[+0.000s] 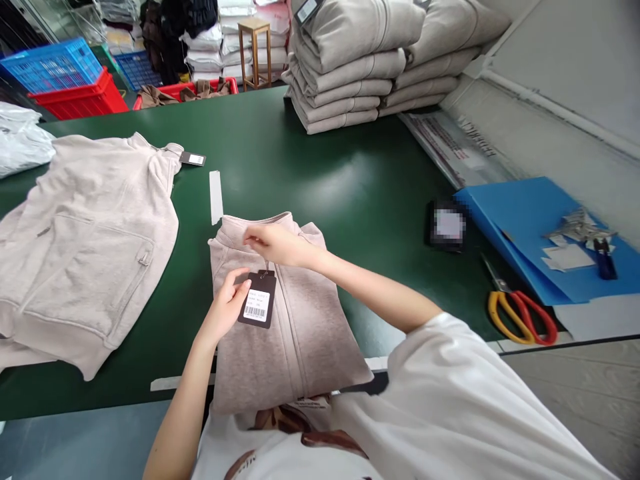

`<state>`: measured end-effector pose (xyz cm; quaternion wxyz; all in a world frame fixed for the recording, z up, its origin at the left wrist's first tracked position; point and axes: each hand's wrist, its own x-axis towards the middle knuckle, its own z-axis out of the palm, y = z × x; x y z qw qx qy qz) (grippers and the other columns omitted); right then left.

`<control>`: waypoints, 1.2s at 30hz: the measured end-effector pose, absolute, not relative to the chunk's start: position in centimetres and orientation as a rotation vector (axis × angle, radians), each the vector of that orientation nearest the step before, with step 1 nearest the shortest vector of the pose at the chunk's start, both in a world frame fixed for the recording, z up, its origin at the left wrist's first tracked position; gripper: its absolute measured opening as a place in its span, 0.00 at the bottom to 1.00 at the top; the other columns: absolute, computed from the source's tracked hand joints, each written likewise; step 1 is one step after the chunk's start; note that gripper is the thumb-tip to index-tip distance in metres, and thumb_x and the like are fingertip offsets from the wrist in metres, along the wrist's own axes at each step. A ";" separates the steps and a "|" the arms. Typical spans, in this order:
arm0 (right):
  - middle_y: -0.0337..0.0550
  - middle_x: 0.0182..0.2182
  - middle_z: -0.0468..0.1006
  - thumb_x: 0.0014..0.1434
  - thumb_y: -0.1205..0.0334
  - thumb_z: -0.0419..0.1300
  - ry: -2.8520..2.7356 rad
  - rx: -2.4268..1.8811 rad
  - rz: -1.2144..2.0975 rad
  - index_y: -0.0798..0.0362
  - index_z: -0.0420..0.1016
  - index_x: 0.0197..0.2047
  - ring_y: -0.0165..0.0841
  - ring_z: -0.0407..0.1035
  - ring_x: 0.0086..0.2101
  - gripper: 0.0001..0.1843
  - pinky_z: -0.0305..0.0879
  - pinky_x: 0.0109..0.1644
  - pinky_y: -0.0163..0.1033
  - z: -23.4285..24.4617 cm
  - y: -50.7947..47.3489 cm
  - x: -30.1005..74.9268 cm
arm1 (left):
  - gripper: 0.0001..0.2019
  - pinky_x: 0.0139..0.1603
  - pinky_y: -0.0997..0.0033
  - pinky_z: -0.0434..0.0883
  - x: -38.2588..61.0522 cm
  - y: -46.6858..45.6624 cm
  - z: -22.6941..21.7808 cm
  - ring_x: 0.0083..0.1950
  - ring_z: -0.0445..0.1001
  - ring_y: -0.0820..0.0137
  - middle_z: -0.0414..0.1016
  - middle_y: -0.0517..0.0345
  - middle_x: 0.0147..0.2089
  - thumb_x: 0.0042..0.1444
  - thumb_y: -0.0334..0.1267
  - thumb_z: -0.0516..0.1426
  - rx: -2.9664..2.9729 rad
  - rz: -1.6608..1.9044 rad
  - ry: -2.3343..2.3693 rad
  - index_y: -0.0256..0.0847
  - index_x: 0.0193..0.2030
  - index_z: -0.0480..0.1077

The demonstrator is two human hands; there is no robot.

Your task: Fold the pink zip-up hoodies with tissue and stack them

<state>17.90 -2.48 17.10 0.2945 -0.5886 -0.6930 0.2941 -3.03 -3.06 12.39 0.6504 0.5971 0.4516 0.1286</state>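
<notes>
A folded beige-pink zip jacket (320,333) lies before me at the front edge of the green table, collar pointing away. My left hand (229,301) pinches the left edge of a black hang tag (257,319) with a white barcode label, which rests over the jacket's chest. Just above it, my right hand (275,244) is at the collar with its fingers curled in; whether anything is between them is hidden. A thin cord runs up from the tag beneath that hand. To the left, another beige jacket (95,233) is spread out, with its own tag (193,159) by the collar.
Stacks of folded beige garments (345,87) stand at the back right. Scissors (520,313) with yellow and red handles lie at the right edge, beside blue folders (530,227). A dark object (447,227) sits nearby. Red crates (83,97) and a stool (255,50) are beyond the table.
</notes>
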 end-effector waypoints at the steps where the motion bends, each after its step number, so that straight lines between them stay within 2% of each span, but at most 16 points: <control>1: 0.38 0.27 0.73 0.63 0.69 0.51 -1.779 -1.662 0.708 0.54 0.71 0.32 0.28 0.64 0.29 0.11 0.57 0.35 0.35 16.6 -3.7 18.4 | 0.30 0.35 0.68 0.74 -3.0 -3.1 12.4 0.38 0.78 0.63 0.78 0.54 0.41 0.60 0.60 0.56 1.362 0.273 1.020 0.46 0.63 0.61; 4: 0.37 0.21 0.67 0.66 0.59 0.52 -1.627 -1.855 0.753 0.52 0.65 0.25 0.28 0.58 0.24 0.16 0.52 0.31 0.37 14.8 -7.1 19.4 | 0.30 0.37 0.69 0.73 -2.8 -3.2 12.5 0.37 0.77 0.64 0.78 0.56 0.39 0.63 0.57 0.53 1.405 0.234 0.992 0.47 0.67 0.59; 6: 0.37 0.20 0.67 0.66 0.55 0.52 -1.540 -1.877 0.858 0.51 0.65 0.25 0.29 0.59 0.24 0.18 0.53 0.31 0.38 13.7 -9.0 19.4 | 0.30 0.36 0.70 0.71 -2.4 -3.0 12.6 0.34 0.76 0.67 0.77 0.59 0.35 0.64 0.55 0.53 1.464 0.214 0.987 0.50 0.70 0.56; 9: 0.38 0.26 0.73 0.65 0.53 0.54 -1.389 -1.793 0.971 0.51 0.72 0.36 0.30 0.64 0.26 0.13 0.58 0.33 0.38 12.5 -11.0 18.6 | 0.26 0.29 0.73 0.67 -1.8 -2.6 12.7 0.27 0.70 0.69 0.72 0.62 0.29 0.64 0.51 0.52 1.553 0.159 1.001 0.51 0.68 0.61; 12: 0.37 0.29 0.73 0.62 0.52 0.57 -1.292 -1.678 1.024 0.52 0.73 0.47 0.30 0.65 0.28 0.15 0.61 0.34 0.38 11.6 -12.1 17.6 | 0.21 0.26 0.73 0.63 -1.3 -2.5 13.0 0.25 0.67 0.70 0.68 0.64 0.24 0.64 0.51 0.51 1.604 0.119 1.003 0.48 0.61 0.66; 16: 0.37 0.29 0.71 0.60 0.53 0.60 -1.235 -1.626 1.065 0.52 0.74 0.47 0.30 0.65 0.28 0.15 0.63 0.34 0.38 10.9 -13.0 16.7 | 0.16 0.27 0.73 0.61 -1.4 -3.0 13.6 0.24 0.65 0.71 0.63 0.67 0.20 0.65 0.51 0.50 1.683 0.089 0.977 0.46 0.53 0.67; 21: 0.37 0.29 0.71 0.60 0.55 0.60 -1.214 -1.643 1.067 0.52 0.74 0.49 0.30 0.65 0.29 0.16 0.64 0.34 0.38 10.8 -14.0 16.2 | 0.16 0.29 0.73 0.62 -1.5 -4.0 13.9 0.25 0.67 0.71 0.65 0.67 0.22 0.65 0.51 0.50 1.699 0.077 0.956 0.46 0.52 0.66; 28: 0.42 0.34 0.76 0.60 0.59 0.59 -1.221 -1.700 0.986 0.54 0.72 0.55 0.32 0.69 0.32 0.20 0.68 0.38 0.40 11.3 -14.3 15.4 | 0.18 0.27 0.73 0.60 -1.1 -5.2 13.6 0.24 0.63 0.72 0.64 0.67 0.22 0.66 0.47 0.49 1.790 0.108 0.905 0.44 0.58 0.67; 32: 0.45 0.38 0.76 0.62 0.55 0.59 -1.269 -1.768 0.891 0.52 0.70 0.59 0.34 0.70 0.33 0.23 0.72 0.41 0.43 11.1 -15.1 15.3 | 0.24 0.29 0.71 0.63 -1.7 -5.7 13.7 0.25 0.66 0.70 0.65 0.67 0.22 0.67 0.47 0.48 1.870 0.118 0.959 0.43 0.67 0.59; 34: 0.49 0.45 0.76 0.64 0.51 0.57 -1.286 -1.826 0.765 0.50 0.67 0.63 0.37 0.72 0.39 0.26 0.73 0.46 0.47 10.6 -15.7 16.1 | 0.27 0.32 0.68 0.68 -2.6 -5.5 13.3 0.27 0.70 0.68 0.69 0.64 0.26 0.68 0.48 0.47 1.936 0.184 1.061 0.40 0.69 0.55; 36: 0.53 0.54 0.72 0.66 0.49 0.54 -1.292 -1.899 0.561 0.49 0.65 0.65 0.43 0.70 0.51 0.27 0.69 0.56 0.53 10.1 -15.9 17.7 | 0.25 0.42 0.63 0.72 -3.5 -5.3 12.5 0.38 0.75 0.64 0.75 0.55 0.36 0.68 0.48 0.48 2.070 0.361 1.175 0.38 0.67 0.59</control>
